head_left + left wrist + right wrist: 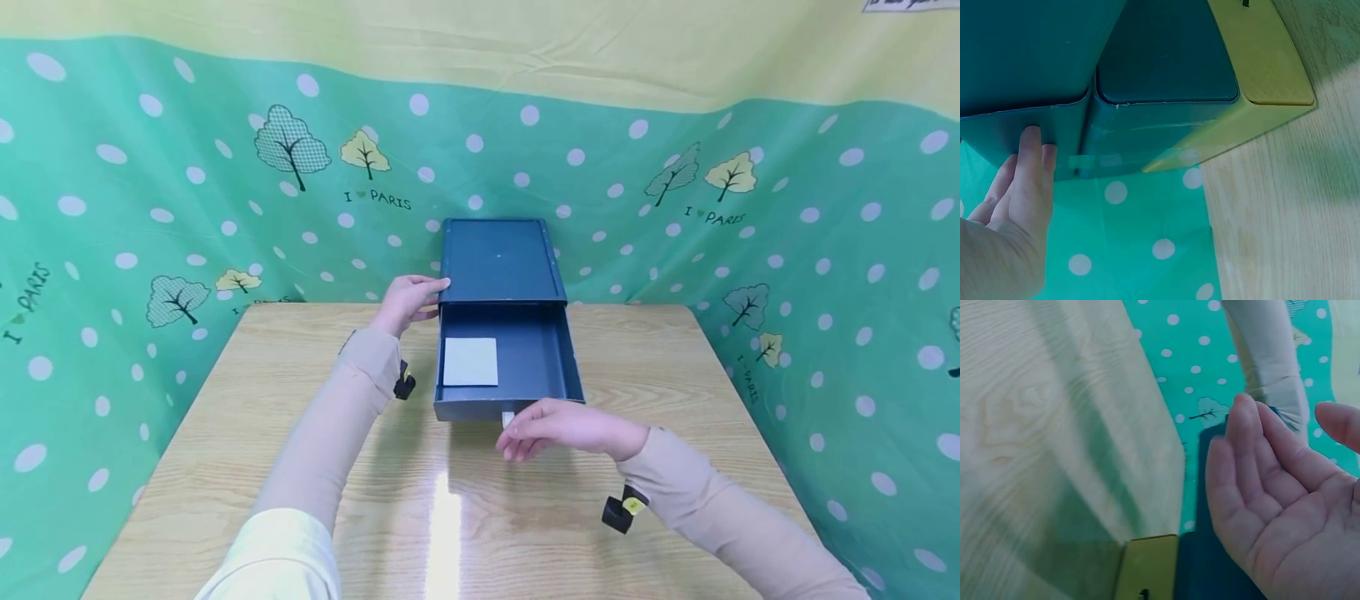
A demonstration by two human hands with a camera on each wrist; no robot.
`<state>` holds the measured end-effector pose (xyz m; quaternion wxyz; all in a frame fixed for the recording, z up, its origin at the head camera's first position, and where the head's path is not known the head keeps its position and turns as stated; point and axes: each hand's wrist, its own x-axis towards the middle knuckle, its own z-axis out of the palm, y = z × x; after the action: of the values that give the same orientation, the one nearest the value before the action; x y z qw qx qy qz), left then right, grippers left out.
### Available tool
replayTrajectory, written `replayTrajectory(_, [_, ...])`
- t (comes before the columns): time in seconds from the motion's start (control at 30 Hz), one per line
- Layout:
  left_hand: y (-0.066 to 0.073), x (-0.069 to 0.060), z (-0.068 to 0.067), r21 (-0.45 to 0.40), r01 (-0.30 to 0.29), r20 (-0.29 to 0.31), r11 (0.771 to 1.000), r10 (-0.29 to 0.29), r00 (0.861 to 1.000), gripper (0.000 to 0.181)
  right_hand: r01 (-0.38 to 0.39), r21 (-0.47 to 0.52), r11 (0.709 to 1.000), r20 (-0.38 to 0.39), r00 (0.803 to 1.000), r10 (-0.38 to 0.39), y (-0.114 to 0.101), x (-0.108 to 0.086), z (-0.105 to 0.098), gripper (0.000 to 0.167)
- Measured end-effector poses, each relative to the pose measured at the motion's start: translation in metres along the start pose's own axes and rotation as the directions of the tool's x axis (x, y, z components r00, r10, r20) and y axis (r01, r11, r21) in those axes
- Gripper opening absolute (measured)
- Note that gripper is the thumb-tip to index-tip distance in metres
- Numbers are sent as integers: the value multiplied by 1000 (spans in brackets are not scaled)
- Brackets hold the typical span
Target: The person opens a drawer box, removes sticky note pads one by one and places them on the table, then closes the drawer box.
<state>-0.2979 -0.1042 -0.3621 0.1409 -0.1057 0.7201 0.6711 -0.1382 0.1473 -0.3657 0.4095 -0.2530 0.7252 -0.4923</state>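
A dark blue drawer cabinet (pixel 498 258) stands at the back of the table, its top drawer (pixel 532 358) pulled out towards me. Inside the drawer, at its left, lies a flat white square (pixel 470 362). My left hand (pixel 405 302) is at the cabinet's left side, thumb on the top edge; in the left wrist view straight fingers (pixel 1030 169) touch the blue side wall. By the pale handle (pixel 507 418) on the drawer front is my right hand (pixel 562 425). The right wrist view shows its fingers (pixel 1244 456) loosely bent, thumb apart, nothing between them.
Below the blue tiers, the cabinet has a yellow drawer (pixel 1269 56) with a dark knob. A wooden table (pixel 660 375) bears the cabinet. Green dotted cloth (pixel 480 167) hangs behind it and along both sides.
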Motion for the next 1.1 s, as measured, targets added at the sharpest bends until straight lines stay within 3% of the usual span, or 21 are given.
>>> replayTrajectory(0.53, [-1,-1,0,-3,-6,7,1000,6,1000,47,33,90,995,0,999,-34,-43,0,-33,44])
replayTrajectory(0.8, [-1,0,-1,11,-9,10,1000,9,1000,48,-3,67,998,-84,996,9,-65,8,-52,40])
replayTrajectory(1.1, [-1,-1,0,22,-13,7,1000,13,1000,48,-34,71,997,-175,984,46,-80,30,-75,40])
